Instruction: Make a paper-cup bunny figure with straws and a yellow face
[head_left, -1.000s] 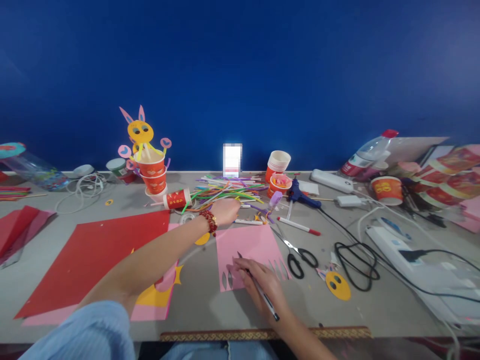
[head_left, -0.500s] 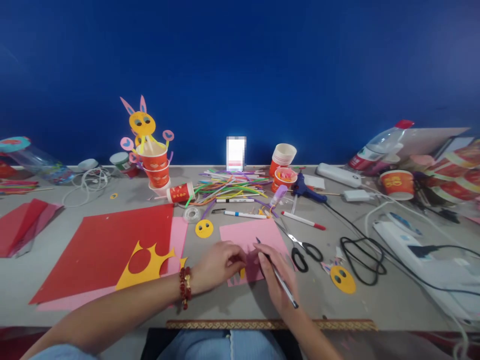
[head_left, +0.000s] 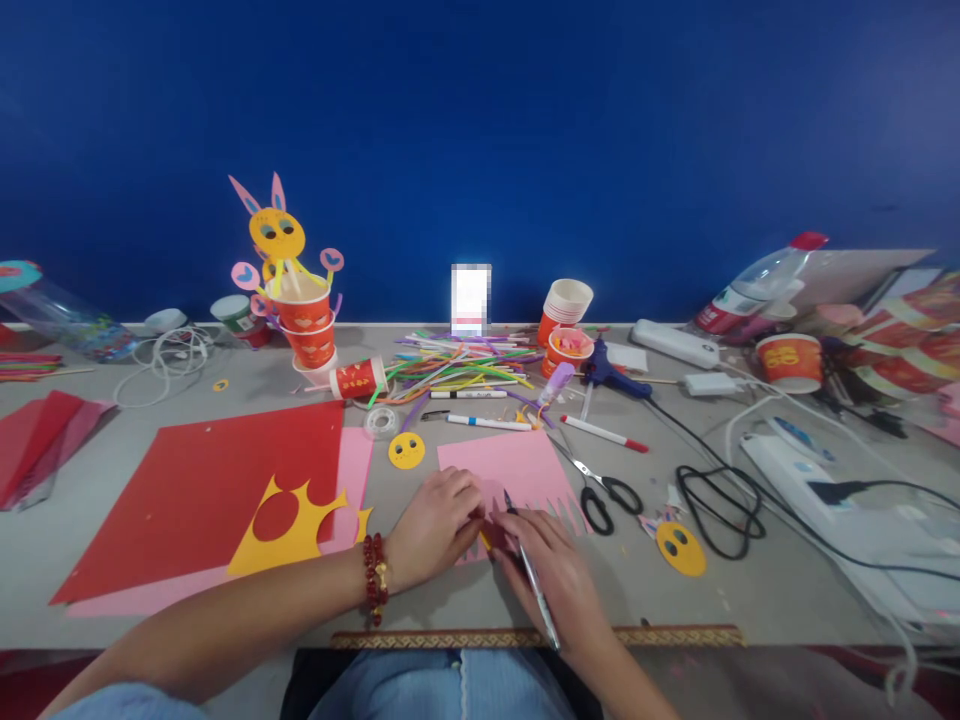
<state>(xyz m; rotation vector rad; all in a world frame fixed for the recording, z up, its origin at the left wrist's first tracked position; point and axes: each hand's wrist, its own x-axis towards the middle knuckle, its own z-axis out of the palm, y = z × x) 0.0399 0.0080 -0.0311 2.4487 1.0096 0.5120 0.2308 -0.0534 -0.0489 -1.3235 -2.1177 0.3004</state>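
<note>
My left hand (head_left: 439, 525), with a red bead bracelet (head_left: 374, 580) at the wrist, has its fingers bent together over the lower edge of a pink sheet (head_left: 517, 465). A small yellow piece (head_left: 486, 540) shows between my two hands, mostly hidden by the fingers. A pen (head_left: 538, 592) lies in the grip of my right hand (head_left: 551, 565), its dark tip pointing up and away. The fingertips of both hands nearly meet. Pointed cuts run along the sheet's near edge. Black-handled scissors (head_left: 598, 485) lie to its right.
Red sheets (head_left: 217, 480) and a cut yellow sheet (head_left: 296, 520) lie left. Behind are pipe cleaners (head_left: 465, 365), markers (head_left: 487, 423) and a cup figure (head_left: 309, 310). A yellow face (head_left: 406, 451) sits near the pink sheet. Right are a glue gun (head_left: 619, 380), cables and a power strip (head_left: 810, 500).
Both hands have come closer together around the small yellow piece. The pen has turned more upright in my right hand, and its tip has moved slightly left and down. The view has shifted slightly.
</note>
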